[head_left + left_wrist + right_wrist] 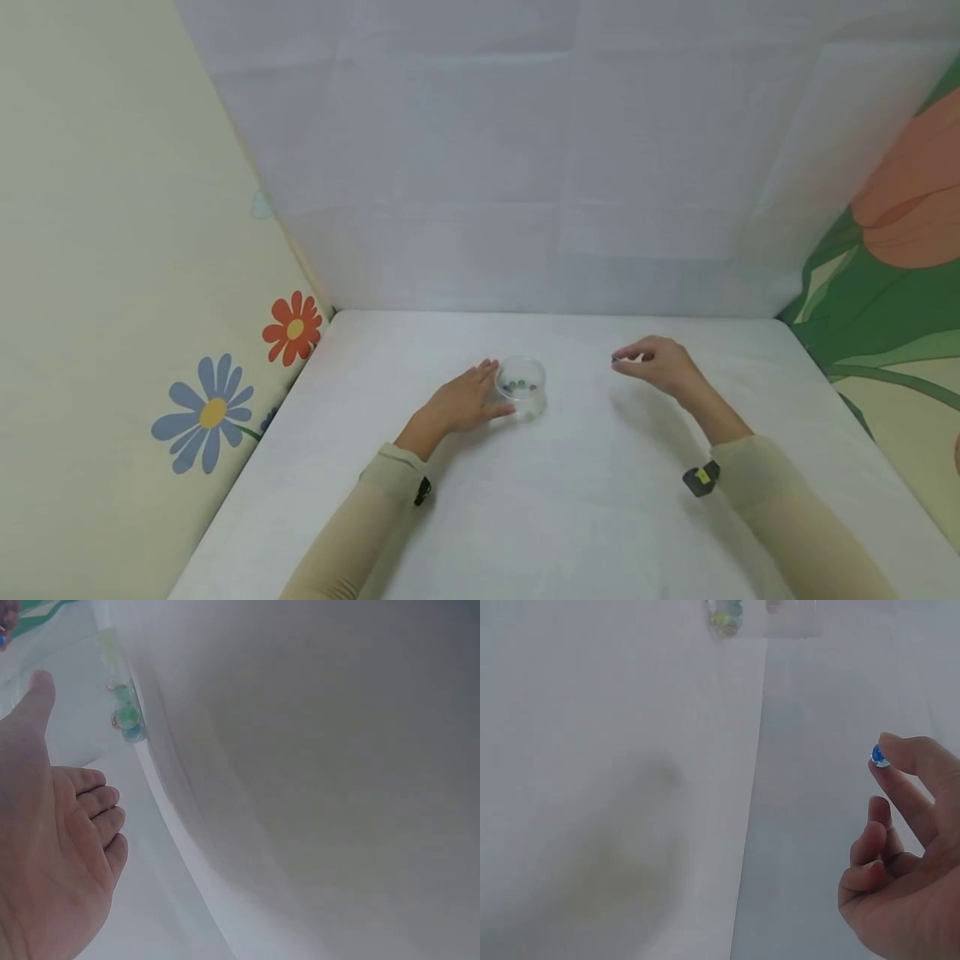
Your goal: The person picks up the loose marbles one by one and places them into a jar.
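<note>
A clear plastic cup (521,358) stands on the white table with several small glass marbles (127,716) in green, blue and other tints at its bottom. My left hand (463,400) is at the cup's left side, fingers extended and thumb spread along its near side. Whether the skin touches the cup I cannot tell. To the right of the cup, my right hand (662,365) is raised over the table. Its thumb and index finger pinch a clear marble with a blue core (880,756), while the other fingers curl loosely.
White cloth covers the table (570,517), and a white sheet (480,167) hangs behind it. Flower-printed panels (892,333) border the sides. A small black device with a yellow mark (701,478) sits at the right wrist.
</note>
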`<state>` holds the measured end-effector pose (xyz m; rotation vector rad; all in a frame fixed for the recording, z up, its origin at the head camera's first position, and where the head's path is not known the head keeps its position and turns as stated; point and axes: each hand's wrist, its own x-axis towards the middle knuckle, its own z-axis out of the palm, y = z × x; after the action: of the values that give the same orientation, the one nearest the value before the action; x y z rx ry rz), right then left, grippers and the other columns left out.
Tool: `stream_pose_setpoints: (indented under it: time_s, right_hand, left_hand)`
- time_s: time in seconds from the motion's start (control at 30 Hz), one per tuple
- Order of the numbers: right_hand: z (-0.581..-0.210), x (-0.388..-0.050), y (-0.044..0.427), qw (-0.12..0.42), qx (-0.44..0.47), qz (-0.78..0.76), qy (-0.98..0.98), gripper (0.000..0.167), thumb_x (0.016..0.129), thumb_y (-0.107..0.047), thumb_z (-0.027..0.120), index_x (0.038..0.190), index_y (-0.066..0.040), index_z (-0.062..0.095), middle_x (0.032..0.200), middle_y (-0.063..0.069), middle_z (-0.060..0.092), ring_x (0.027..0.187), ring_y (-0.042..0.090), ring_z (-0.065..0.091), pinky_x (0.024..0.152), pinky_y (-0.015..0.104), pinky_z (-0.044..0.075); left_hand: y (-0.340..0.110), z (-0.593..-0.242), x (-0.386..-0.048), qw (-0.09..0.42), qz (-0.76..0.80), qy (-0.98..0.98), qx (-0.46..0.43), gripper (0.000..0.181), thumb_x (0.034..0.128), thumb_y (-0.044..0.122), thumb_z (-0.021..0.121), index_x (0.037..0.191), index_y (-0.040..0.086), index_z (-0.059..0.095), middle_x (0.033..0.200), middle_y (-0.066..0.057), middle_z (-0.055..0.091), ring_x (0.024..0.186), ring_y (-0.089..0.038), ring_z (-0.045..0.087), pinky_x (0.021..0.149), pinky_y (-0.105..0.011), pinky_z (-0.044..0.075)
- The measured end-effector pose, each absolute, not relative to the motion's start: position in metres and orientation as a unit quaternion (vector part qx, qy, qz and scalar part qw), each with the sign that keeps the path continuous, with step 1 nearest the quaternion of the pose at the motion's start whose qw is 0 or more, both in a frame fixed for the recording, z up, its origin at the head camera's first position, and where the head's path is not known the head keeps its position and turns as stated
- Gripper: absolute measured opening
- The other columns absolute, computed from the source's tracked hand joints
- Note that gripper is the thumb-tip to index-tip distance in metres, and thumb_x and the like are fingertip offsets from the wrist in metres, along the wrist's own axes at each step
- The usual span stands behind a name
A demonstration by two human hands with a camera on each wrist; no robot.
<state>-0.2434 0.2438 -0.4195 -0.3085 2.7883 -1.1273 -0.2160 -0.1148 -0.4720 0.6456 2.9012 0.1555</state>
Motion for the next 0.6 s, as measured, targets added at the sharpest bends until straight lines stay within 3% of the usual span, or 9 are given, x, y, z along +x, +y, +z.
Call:
stream_pose_setpoints:
  time_s: [0.33, 0.6]
  right_hand:
    - [-0.418, -0.245, 0.222, 0.058, -0.123, -0.373, 0.918, 0.033, 0.093, -0.032, 0.074, 0.118, -0.012, 0.076, 0.116, 0.013, 0.066, 0.095, 0.024, 0.055, 0.070, 0.030, 0.047]
    - [-0.419, -0.249, 0.208, 0.058, -0.125, -0.371, 0.918, 0.036, 0.092, -0.038, 0.075, 0.119, -0.015, 0.076, 0.116, 0.010, 0.067, 0.099, 0.024, 0.055, 0.073, 0.031, 0.048]
  left_hand:
    - [-0.116, -0.473, -0.216, 0.082, 0.055, 0.971, 0.217, 0.095, 0.0987, 0.070, 0.040, 0.161, 0.002, 0.018, 0.168, -0.012, 0.018, 0.156, -0.024, 0.015, 0.127, -0.038, 0.017]
    - [-0.117, -0.471, -0.216, 0.084, 0.052, 0.971, 0.219, 0.096, 0.0986, 0.071, 0.039, 0.161, 0.002, 0.017, 0.168, -0.012, 0.018, 0.156, -0.024, 0.015, 0.127, -0.038, 0.017]
